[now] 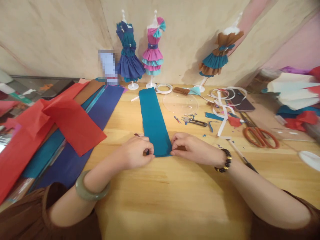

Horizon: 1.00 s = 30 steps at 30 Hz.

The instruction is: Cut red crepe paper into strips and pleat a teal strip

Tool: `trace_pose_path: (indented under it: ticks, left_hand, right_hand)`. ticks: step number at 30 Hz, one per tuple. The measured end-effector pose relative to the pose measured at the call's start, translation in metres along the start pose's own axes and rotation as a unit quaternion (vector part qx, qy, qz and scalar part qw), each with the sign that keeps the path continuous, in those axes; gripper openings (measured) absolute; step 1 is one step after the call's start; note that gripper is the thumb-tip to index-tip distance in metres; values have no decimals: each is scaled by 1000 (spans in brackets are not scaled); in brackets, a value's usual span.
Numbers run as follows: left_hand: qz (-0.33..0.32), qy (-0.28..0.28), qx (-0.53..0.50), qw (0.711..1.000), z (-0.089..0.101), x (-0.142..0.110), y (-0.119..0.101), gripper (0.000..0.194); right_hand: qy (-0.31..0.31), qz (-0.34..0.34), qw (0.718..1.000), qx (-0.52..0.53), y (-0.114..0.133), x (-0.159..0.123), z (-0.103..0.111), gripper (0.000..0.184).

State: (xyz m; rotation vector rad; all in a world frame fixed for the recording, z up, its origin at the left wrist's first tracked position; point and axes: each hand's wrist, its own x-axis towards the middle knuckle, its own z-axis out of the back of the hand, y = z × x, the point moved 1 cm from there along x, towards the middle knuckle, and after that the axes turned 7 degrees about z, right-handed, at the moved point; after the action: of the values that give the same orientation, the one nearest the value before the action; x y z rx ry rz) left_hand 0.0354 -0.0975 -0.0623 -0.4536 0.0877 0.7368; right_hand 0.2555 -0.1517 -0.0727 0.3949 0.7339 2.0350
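Observation:
A long teal strip of crepe paper (153, 120) lies flat on the wooden table, running away from me. Its near edge looks slightly folded. My left hand (137, 150) pinches the near left corner between thumb and curled fingers. At the near right corner, my right hand (188, 148) holds the paper with thumb and fingertips. Just beyond the right hand are small thread snips (195, 121) among teal and blue scraps.
Red crepe paper (77, 128) and blue sheets (105, 106) are piled at left. Three small mannequins in paper dresses (153, 50) stand along the wall. Orange-handled scissors (261, 136), white ribbon (222, 116), a clear round plate (180, 102) and a dark phone (241, 101) lie at right.

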Motion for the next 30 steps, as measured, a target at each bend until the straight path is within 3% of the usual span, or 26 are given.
trace_pose_path:
  ticks: [12, 30]
  left_hand:
    - [11, -3, -17, 1000, -1, 2, -1, 16]
    - [21, -26, 2, 999, -5, -2, -8, 11]
  right_hand:
    - [-3, -4, 1000, -5, 2, 1, 0, 16]
    - [2, 0, 1000, 6, 3, -1, 1, 2]
